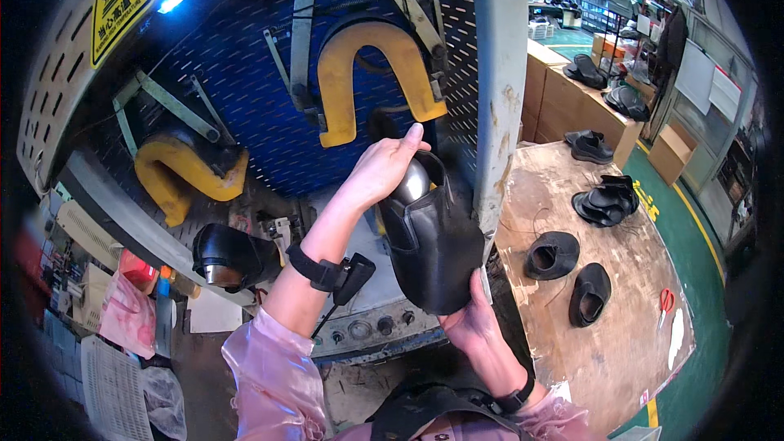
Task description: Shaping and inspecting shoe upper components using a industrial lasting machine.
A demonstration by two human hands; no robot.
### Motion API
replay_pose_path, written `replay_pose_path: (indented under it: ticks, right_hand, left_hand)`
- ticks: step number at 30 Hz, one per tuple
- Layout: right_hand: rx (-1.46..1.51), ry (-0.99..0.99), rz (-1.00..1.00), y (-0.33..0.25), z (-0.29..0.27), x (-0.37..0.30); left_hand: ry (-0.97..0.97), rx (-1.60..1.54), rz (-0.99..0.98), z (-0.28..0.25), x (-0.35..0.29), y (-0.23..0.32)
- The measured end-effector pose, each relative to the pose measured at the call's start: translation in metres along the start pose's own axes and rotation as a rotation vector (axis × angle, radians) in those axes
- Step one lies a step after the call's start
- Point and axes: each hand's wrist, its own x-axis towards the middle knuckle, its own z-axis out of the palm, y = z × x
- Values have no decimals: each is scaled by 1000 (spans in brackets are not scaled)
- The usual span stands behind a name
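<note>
A black leather shoe upper (pixel 441 253) is in front of me inside the machine, its toe toward me. A shiny metal form (pixel 411 184) shows in its opening. My left hand (pixel 385 165) grips the upper by its collar, thumb stretched along the top; most of its fingers are hidden. My right hand (pixel 474 318) holds the toe from below and the right, thumb up its side. Above the shoe hangs a yellow U-shaped pad (pixel 335 90) on metal arms. To the left, another black upper (pixel 245 257) sits on a metal form beneath a second yellow pad (pixel 155 171).
A control panel with knobs (pixel 385 326) runs below the shoe. At right, a worn wooden table (pixel 563 343) bears several black uppers (pixel 590 294) and red-handled scissors (pixel 665 304). The machine's side wall (pixel 500 90) stands between. White plastic baskets (pixel 114 384) are at lower left.
</note>
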Motion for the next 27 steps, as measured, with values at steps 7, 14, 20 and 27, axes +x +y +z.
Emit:
replay_pose_path:
  ticks: [7, 14, 20, 27]
  right_hand:
    - [-143, 43, 95, -3, -24, 50]
    - [-163, 132, -14, -6, 25, 45]
    - [-170, 108, -165, 22, 9, 63]
    - [-305, 242, -328, 34, -25, 101]
  left_hand:
    - [23, 321, 110, 9, -6, 18]
    - [30, 394, 235, 4, -12, 16]
    - [62, 360, 304, 11, -15, 16]
    - [135, 350, 668, 26, -30, 14]
